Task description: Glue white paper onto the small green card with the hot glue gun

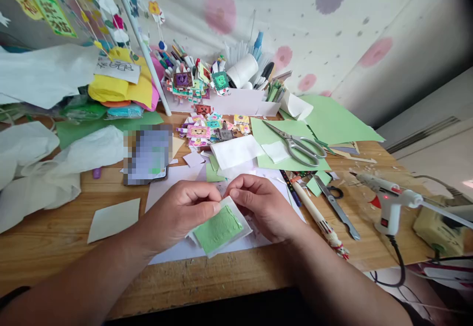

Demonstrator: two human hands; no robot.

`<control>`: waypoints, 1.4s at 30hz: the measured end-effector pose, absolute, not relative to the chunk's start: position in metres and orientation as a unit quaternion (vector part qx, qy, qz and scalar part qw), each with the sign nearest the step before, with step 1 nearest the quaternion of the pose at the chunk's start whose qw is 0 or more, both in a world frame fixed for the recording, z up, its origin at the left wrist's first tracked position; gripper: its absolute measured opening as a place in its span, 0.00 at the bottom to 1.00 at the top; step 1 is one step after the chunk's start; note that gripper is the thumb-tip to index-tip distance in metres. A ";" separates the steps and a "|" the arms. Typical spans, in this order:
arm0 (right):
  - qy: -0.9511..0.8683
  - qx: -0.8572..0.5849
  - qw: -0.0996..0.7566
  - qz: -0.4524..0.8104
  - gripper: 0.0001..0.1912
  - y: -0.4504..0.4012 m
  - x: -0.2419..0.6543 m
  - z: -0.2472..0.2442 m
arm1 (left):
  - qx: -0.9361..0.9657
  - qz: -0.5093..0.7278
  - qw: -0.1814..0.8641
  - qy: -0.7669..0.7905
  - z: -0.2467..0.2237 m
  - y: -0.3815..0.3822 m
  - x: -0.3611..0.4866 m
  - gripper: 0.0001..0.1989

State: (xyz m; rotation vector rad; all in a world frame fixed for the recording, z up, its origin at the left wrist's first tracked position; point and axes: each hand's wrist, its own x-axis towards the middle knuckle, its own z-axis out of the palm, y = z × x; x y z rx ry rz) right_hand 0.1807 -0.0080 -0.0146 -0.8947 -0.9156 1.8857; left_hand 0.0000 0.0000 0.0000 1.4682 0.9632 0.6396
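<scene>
The green piece [219, 228], its white backing under it, is over the near edge of the white sheet [162, 188], the landmark here; the left hand [195, 210] pinches its upper edge, fingers closed; the right hand [260, 203] has its fingertips curled at the top corner, though whether they grip is hidden; it looks light, thin and floppy, easily creased, so best held by edges or corners; one green piece in hand, one pair of scissors [295, 146] beyond the sheet, one glue gun [389, 198] to its right.
</scene>
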 end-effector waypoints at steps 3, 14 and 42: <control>-0.364 -0.347 0.410 0.761 0.13 -0.011 0.180 -0.014 | 0.650 0.249 0.586 0.415 0.001 0.001 -0.001 0.13; -0.400 -0.363 0.415 0.732 0.11 -0.012 0.178 -0.015 | 0.688 0.244 0.502 0.464 0.003 0.001 0.001 0.12; -0.439 -0.398 0.379 0.711 0.16 -0.005 0.188 -0.016 | 0.691 0.229 0.491 0.478 0.000 0.002 -0.004 0.16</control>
